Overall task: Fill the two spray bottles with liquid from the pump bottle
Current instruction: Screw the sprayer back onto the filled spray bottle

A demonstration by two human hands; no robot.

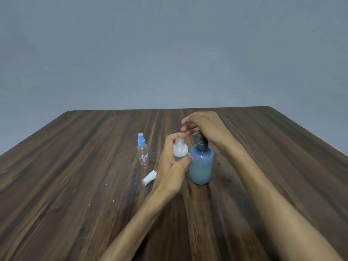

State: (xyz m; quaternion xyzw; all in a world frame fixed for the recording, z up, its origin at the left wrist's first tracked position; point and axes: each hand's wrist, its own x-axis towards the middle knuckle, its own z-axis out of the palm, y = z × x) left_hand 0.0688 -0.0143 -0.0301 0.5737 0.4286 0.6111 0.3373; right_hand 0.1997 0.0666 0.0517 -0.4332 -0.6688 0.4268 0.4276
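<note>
Blue plastic makes up the pump bottle, which stands on the wooden table about half full of pale liquid. It looks like the heaviest thing here, so it should stay put when its dark pump head is pushed down.

The left hand is wrapped tight around a small open spray bottle, holding it by the body, just beside the pump bottle with its open neck near the spout. This little bottle looks light and thin (easy to tip, and maybe slippery if it gets wet), so holding it around the middle is a good idea.

The right hand sits over the pump head with loose, spread fingers. I cannot tell if it is pressing down or just touching, because the hand is blurry.

A white cap lies on its side on the table near the left hand. The second spray bottle, with a blue top, stands apart to the left and looks empty.

The spout tip is hard to see, and the left hand hides how full the open bottle is.
</note>
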